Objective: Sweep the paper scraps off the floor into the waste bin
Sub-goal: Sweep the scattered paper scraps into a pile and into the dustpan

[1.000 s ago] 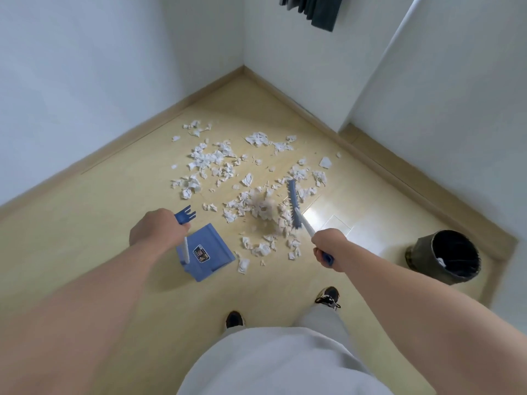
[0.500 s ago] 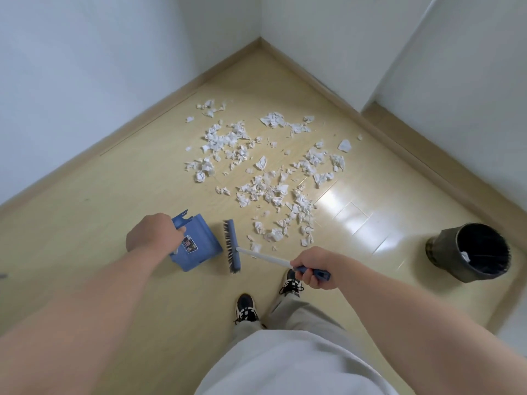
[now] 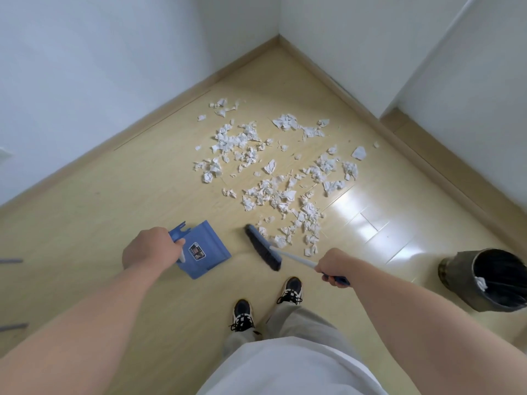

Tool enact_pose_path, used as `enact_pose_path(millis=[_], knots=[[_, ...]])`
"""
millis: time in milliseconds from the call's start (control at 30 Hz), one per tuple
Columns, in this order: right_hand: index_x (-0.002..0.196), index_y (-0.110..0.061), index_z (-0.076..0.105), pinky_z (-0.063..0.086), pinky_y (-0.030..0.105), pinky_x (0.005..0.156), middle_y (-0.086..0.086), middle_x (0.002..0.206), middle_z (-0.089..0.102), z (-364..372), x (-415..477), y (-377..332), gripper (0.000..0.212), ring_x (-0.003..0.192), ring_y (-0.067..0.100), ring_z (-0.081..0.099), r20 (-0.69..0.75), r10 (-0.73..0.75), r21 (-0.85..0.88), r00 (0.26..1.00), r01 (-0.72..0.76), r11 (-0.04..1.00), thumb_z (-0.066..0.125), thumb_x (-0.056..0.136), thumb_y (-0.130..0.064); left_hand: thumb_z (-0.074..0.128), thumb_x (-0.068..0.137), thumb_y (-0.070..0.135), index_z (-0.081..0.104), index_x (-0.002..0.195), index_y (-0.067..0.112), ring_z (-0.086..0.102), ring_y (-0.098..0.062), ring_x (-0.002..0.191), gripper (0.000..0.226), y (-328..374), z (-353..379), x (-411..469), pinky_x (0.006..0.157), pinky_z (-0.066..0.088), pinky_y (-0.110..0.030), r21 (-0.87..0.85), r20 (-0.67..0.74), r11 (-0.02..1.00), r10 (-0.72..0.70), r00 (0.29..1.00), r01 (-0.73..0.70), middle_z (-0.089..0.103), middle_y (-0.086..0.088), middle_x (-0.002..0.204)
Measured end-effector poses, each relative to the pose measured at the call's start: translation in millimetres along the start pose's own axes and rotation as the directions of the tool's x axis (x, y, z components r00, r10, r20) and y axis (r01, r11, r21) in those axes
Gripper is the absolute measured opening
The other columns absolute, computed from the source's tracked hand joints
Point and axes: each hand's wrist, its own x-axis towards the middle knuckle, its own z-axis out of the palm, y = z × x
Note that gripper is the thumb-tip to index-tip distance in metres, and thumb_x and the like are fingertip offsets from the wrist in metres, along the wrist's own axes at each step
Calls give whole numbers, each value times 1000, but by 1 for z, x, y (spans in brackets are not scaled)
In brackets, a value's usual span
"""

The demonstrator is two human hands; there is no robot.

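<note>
White crumpled paper scraps [image 3: 273, 178] lie scattered over the pale wooden floor toward the room's corner. My left hand [image 3: 149, 248] grips the handle of a blue dustpan [image 3: 205, 249] that rests on the floor, its mouth facing right. My right hand [image 3: 333, 269] holds the blue-and-white handle of a broom [image 3: 262, 248]; its dark bristle head stands on the floor just right of the dustpan, at the near edge of the scraps. A dark round waste bin [image 3: 456, 280] with a black liner stands at the far right.
White walls and a wooden skirting board [image 3: 159, 109] close the corner behind the scraps. My two shoes [image 3: 266, 305] stand just below the broom. Bare floor lies between the scraps and the bin.
The broom swept from the middle of the scraps back toward the dustpan, then stayed beside it. The view shifted down and left; the bin appears further right.
</note>
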Motion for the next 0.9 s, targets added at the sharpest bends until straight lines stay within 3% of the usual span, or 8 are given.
enact_pose_path(millis=[100, 233, 367, 433, 533, 633, 767, 900], knots=[[87, -6, 52, 30, 16, 38, 7, 66, 52, -24, 3, -13, 13, 41, 13, 37, -90, -42, -28, 995, 39, 999, 47, 97, -12, 55, 93, 49, 62, 74, 19, 61, -21, 63, 36, 7, 3, 1, 54, 39, -25, -18, -8, 1000, -10, 1000, 10, 64, -2, 72], [70, -13, 46, 41, 24, 42, 5, 67, 51, -41, 0, -27, 26, 50, 16, 47, -200, -217, -61, 955, 209, 976, 51, 94, -5, 56, 92, 51, 60, 73, 21, 62, -21, 63, 36, 20, 8, -2, 54, 40, -25, -27, -8, 1000, 14, 1000, -14, 64, 0, 72], [67, -14, 46, 43, 26, 46, 5, 66, 52, -55, -12, -27, 27, 51, 16, 49, -218, -281, -133, 935, 257, 957, 54, 92, -7, 56, 92, 51, 60, 75, 20, 60, -19, 62, 36, 39, 3, -5, 55, 42, -25, -12, -10, 999, 43, 999, -43, 62, 1, 74], [72, -12, 53, 42, 25, 47, 5, 67, 55, -66, -22, -25, 20, 49, 16, 48, -199, -262, -138, 945, 237, 962, 55, 92, -8, 56, 93, 49, 60, 75, 21, 58, -17, 61, 34, 53, -3, -6, 55, 41, -25, -5, -20, 998, 66, 998, -66, 61, 1, 73], [96, -3, 60, 37, 25, 48, 8, 73, 57, -84, -41, -19, 11, 45, 16, 42, -168, -189, -156, 968, 163, 974, 53, 94, -11, 56, 93, 47, 61, 77, 19, 57, -17, 61, 33, 74, -15, -7, 55, 41, -25, 21, -35, 995, 100, 994, -99, 61, 1, 74], [87, -6, 56, 32, 17, 39, 5, 67, 56, -104, -55, -4, 10, 38, 14, 39, -177, -174, -105, 969, 157, 982, 56, 94, -14, 56, 93, 48, 61, 78, 17, 58, -18, 61, 35, 95, -25, -8, 56, 42, -25, 48, -43, 990, 135, 990, -133, 61, 0, 73], [86, -7, 55, 32, 15, 39, 4, 67, 55, -109, -61, 16, 12, 39, 14, 38, -210, -145, 16, 967, 152, 988, 56, 94, -16, 56, 94, 46, 63, 82, 17, 59, -19, 66, 32, 119, -35, -11, 58, 42, -25, 105, -55, 975, 202, 978, -195, 60, 1, 76], [88, -1, 56, 36, 24, 47, 10, 71, 56, -98, -49, 40, 14, 48, 22, 45, -260, -127, 43, 957, 143, 989, 46, 93, -10, 56, 94, 45, 62, 81, 17, 60, -19, 67, 31, 142, -43, -15, 58, 44, -25, 152, -65, 959, 250, 966, -237, 61, 1, 77]])
